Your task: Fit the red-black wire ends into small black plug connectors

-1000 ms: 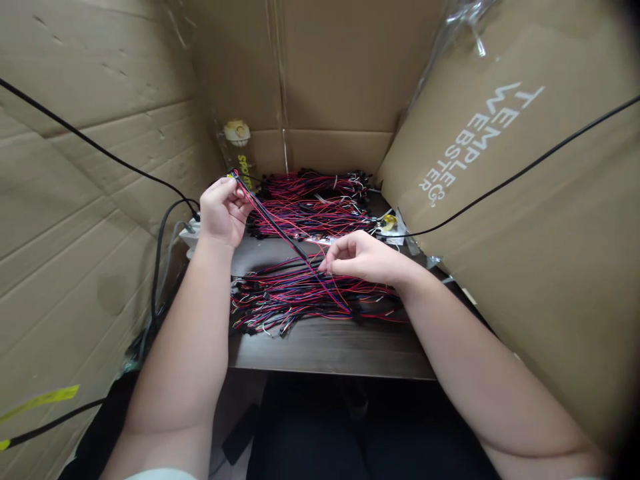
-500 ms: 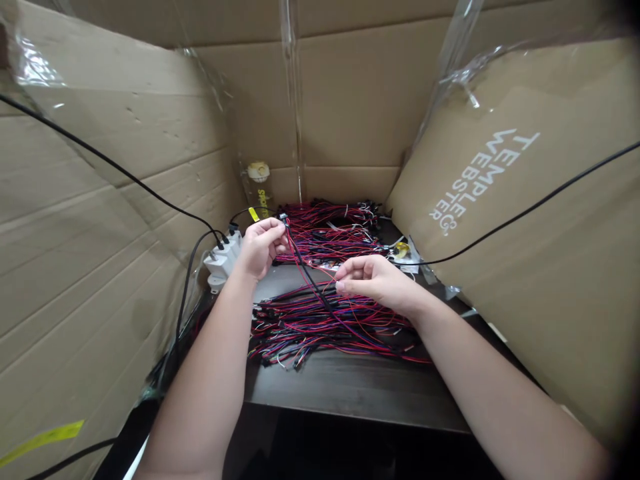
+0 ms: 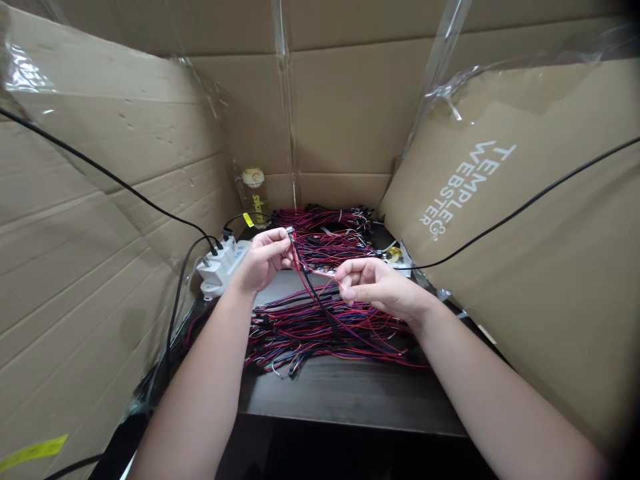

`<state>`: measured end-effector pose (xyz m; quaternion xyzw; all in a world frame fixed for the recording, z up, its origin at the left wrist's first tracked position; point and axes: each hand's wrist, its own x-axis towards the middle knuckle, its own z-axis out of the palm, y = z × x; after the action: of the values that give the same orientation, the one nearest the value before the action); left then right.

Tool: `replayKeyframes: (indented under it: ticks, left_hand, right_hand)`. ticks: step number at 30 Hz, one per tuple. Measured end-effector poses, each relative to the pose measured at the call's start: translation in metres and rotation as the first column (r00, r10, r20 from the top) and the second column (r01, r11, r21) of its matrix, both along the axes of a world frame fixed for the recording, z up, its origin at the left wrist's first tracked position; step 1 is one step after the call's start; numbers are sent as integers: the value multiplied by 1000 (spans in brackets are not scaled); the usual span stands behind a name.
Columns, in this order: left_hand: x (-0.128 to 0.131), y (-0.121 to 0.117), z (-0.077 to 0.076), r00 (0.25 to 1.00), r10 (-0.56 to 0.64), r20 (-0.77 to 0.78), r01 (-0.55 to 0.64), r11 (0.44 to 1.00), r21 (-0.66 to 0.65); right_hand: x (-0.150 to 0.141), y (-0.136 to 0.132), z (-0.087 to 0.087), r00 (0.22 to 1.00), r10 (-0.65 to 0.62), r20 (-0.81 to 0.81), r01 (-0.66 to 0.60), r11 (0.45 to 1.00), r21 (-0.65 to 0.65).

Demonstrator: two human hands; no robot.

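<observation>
My left hand (image 3: 266,257) pinches a wire harness (image 3: 311,288) close to its small connector (image 3: 290,231), which sticks up past the fingertips. Red and black wires run from there down to the right, over the near pile of wires (image 3: 320,333). To the right, my right hand (image 3: 373,283) is closed in a pinch on a thin reddish wire (image 3: 325,272) that stretches across from the left hand's side. Its exact end is hidden by the fingers.
Behind the hands lies a second heap of red and black wires (image 3: 330,247). A white power adapter (image 3: 219,263) with plugged-in black cables stands at left. Cardboard walls (image 3: 340,113) enclose the dark table (image 3: 345,393). One black cable (image 3: 505,217) crosses at right; a yellow tape roll (image 3: 395,254) lies nearby.
The left hand has turned the connector slightly, so a lighter face shows. The thin wire is pulled straighter between the hands. The whole view has shifted a little.
</observation>
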<state>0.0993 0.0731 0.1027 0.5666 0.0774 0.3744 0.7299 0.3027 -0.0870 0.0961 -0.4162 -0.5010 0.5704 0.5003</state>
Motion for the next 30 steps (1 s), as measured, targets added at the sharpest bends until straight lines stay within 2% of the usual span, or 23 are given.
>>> replayKeyframes:
  ticks: [4,9,16,24,30]
  left_hand:
    - [-1,-1,1,1000,-14,-1,14,1000,-8]
    - [0,-5,3,999,-42,-28,41,999,-24]
    - [-1,-4,3,999,-18,44,19,1000,-22]
    - [1,-7,4,999,-41,2,41,999,-2]
    - [0,-5,2,997,-48,52,49,999,-14]
  right_hand:
    - [3,-3,1,992,100,-75,-93,992,81]
    - [1,-1,-1,990,138,-11,-138,990,0]
    - [1,-1,-3,969,230,88,-214,964,-157]
    - [1,0,0,960,232,158,-217,970,-107]
    - [0,-2,-1,886,429,175,-403,901,-162]
